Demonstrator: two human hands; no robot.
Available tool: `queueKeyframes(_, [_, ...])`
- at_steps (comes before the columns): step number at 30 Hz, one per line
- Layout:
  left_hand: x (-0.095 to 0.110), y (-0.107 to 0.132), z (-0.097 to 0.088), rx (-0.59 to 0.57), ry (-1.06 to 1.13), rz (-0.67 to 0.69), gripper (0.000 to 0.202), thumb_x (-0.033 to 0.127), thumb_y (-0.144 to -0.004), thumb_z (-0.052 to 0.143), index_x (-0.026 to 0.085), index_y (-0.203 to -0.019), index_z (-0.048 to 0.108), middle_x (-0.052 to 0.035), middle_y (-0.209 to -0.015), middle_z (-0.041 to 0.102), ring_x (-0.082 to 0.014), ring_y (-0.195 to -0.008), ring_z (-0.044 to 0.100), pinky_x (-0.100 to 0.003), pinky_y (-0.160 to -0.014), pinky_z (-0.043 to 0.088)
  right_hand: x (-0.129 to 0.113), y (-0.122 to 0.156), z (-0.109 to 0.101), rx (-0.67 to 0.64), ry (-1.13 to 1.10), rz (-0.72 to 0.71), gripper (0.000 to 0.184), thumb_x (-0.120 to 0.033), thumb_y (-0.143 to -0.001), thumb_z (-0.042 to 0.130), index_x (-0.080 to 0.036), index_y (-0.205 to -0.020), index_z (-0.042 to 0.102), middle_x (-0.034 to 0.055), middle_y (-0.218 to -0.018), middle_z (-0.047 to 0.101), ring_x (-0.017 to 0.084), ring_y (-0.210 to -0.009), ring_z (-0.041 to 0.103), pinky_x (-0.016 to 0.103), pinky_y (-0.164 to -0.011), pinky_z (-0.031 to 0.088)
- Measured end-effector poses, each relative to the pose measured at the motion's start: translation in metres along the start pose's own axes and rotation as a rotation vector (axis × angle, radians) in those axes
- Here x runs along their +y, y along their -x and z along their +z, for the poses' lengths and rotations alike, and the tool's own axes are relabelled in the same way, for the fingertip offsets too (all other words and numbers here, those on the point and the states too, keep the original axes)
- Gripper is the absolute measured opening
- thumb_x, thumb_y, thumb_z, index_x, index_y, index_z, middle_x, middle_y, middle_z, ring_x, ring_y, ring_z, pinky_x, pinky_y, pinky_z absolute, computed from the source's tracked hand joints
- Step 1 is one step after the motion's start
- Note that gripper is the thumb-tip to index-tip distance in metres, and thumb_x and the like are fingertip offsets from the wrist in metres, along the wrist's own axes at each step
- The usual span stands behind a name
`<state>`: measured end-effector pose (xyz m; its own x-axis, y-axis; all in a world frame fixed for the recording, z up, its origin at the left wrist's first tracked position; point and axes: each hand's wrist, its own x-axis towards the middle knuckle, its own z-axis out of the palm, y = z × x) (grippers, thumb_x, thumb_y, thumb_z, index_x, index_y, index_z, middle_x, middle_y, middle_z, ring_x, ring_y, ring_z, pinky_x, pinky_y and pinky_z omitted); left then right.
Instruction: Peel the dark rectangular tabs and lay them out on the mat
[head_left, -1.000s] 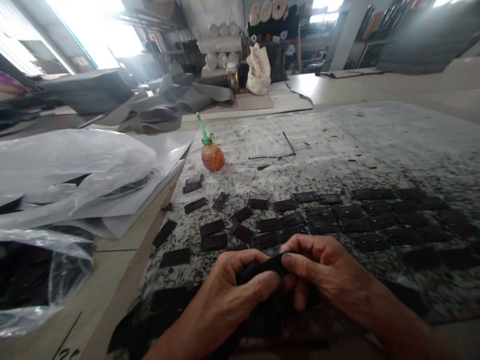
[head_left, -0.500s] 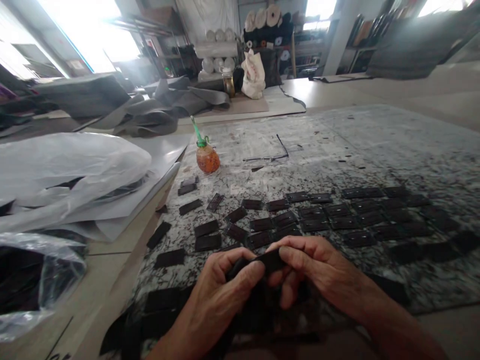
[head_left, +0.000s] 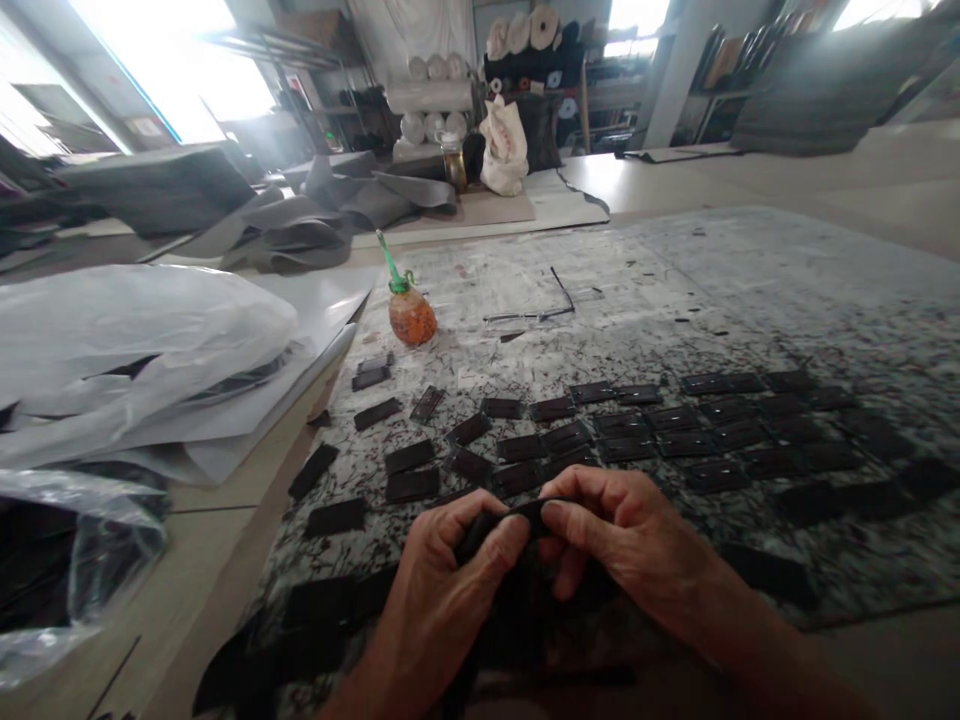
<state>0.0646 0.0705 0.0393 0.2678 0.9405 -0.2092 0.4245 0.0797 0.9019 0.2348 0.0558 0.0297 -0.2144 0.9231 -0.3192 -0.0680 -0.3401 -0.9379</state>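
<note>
Between both hands is a black piece of fabric-like or leather-like material point(head_left: 531, 510), bent into a curve along its upper edge. My left hand point(head_left: 459, 575) is closed, pinching it between thumb and fingers. Opposite, my right hand point(head_left: 626, 535) grips the same piece, its thumb pressed on the edge and its other fingers curled underneath. Below my hands the dark material runs into shadow, and its full shape is hidden. Just beyond my fingers lie small flat dark rectangles point(head_left: 523, 447), several of them in rows on the speckled worktop point(head_left: 495, 350).
An orange bottle with a green spout point(head_left: 412, 318) stands at the worktop's left. A pair of glasses point(head_left: 551, 312) lies behind the rectangles. Clear plastic bags point(head_left: 135, 330) spread at left. Farther back are a white bag point(head_left: 504, 150), a jar point(head_left: 453, 165) and grey sheets point(head_left: 300, 225).
My two hands have come slightly closer together on the black piece, and less of it shows between them. The right thumb has shifted a little left.
</note>
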Motion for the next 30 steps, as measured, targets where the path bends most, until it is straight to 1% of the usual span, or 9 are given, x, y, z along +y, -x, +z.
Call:
queueKeyframes(3, [-0.002,-0.001,0.000,-0.115,0.283,-0.123,0.034,0.049,-0.079,0.063,0.017,-0.068,0.057,0.0080,-0.046,0.036,-0.0059,-0.041,0.028,-0.017,-0.039,0.024,-0.003,0.002,-0.003,-0.075,-0.092,0.017,0.029,-0.043,-0.083,0.059,-0.015,-0.089,0.063,0.0002,-0.070,0.070,0.010,-0.050,0.065,0.019,-0.050,0.048])
queueKeyframes(6, [-0.005,-0.001,0.001,-0.151,0.531,-0.220,0.033,0.048,-0.077,0.067,0.018,-0.072,0.055,0.0103,-0.043,0.034,-0.0039,-0.038,0.023,-0.015,-0.037,0.020,-0.004,0.003,-0.006,-0.121,-0.177,0.029,0.039,-0.051,-0.085,0.055,-0.014,-0.092,0.064,0.0051,-0.077,0.072,0.010,-0.048,0.065,0.020,-0.049,0.048])
queueKeyframes(10, [-0.009,-0.003,0.002,-0.189,0.618,-0.240,0.032,0.048,-0.078,0.067,0.019,-0.075,0.054,0.0118,-0.040,0.034,-0.0032,-0.034,0.022,-0.013,-0.035,0.022,-0.002,0.002,-0.009,-0.059,-0.277,0.013,0.048,-0.060,-0.082,0.055,-0.013,-0.085,0.066,0.0079,-0.074,0.073,0.012,-0.045,0.064,0.022,-0.046,0.049])
queueKeyframes(16, [-0.014,-0.007,0.000,-0.236,0.629,-0.245,0.035,0.050,-0.076,0.068,0.018,-0.071,0.054,0.0117,-0.037,0.033,-0.0034,-0.032,0.022,-0.014,-0.033,0.022,0.000,0.000,-0.006,-0.036,-0.338,0.016,0.059,-0.069,-0.074,0.056,-0.013,-0.086,0.067,0.0076,-0.069,0.072,0.014,-0.045,0.065,0.023,-0.047,0.049])
queueKeyframes(18, [-0.011,-0.007,-0.001,-0.224,0.592,-0.237,0.035,0.050,-0.077,0.067,0.018,-0.070,0.056,0.0108,-0.039,0.034,-0.0037,-0.034,0.024,-0.014,-0.034,0.021,-0.002,-0.001,-0.004,-0.045,-0.268,0.047,0.051,-0.063,-0.070,0.065,-0.013,-0.081,0.066,0.0052,-0.069,0.072,0.011,-0.044,0.063,0.020,-0.045,0.047])
queueKeyframes(20, [-0.006,-0.005,-0.001,-0.191,0.463,-0.194,0.035,0.050,-0.078,0.065,0.017,-0.068,0.058,0.0091,-0.042,0.036,-0.0042,-0.038,0.026,-0.014,-0.036,0.021,-0.003,-0.003,-0.002,-0.036,-0.184,0.086,0.040,-0.052,-0.067,0.073,-0.014,-0.075,0.064,0.0011,-0.065,0.070,0.008,-0.042,0.061,0.017,-0.044,0.044])
queueKeyframes(22, [0.002,-0.002,-0.001,-0.134,0.323,-0.124,0.034,0.047,-0.078,0.065,0.016,-0.066,0.062,0.0062,-0.048,0.042,-0.0057,-0.043,0.033,-0.015,-0.040,0.027,-0.003,-0.004,-0.002,-0.017,-0.136,0.106,0.034,-0.045,-0.068,0.075,-0.015,-0.072,0.061,-0.0023,-0.060,0.067,0.007,-0.042,0.060,0.016,-0.043,0.043])
queueKeyframes(26, [0.011,0.001,0.003,-0.061,0.313,-0.083,0.019,0.037,-0.070,0.070,0.018,-0.069,0.069,0.0019,-0.061,0.056,-0.0111,-0.056,0.045,-0.018,-0.049,0.037,-0.001,-0.004,-0.005,0.011,-0.111,0.093,0.034,-0.047,-0.071,0.071,-0.015,-0.073,0.060,-0.0021,-0.058,0.066,0.009,-0.042,0.060,0.019,-0.044,0.045])
queueKeyframes(30, [0.007,0.000,0.005,-0.082,0.327,-0.106,0.019,0.036,-0.069,0.072,0.018,-0.072,0.067,0.0037,-0.061,0.054,-0.0091,-0.054,0.042,-0.016,-0.047,0.036,-0.001,-0.003,-0.005,0.011,-0.097,0.098,0.033,-0.047,-0.071,0.071,-0.015,-0.073,0.061,-0.0025,-0.055,0.065,0.009,-0.042,0.060,0.020,-0.046,0.046])
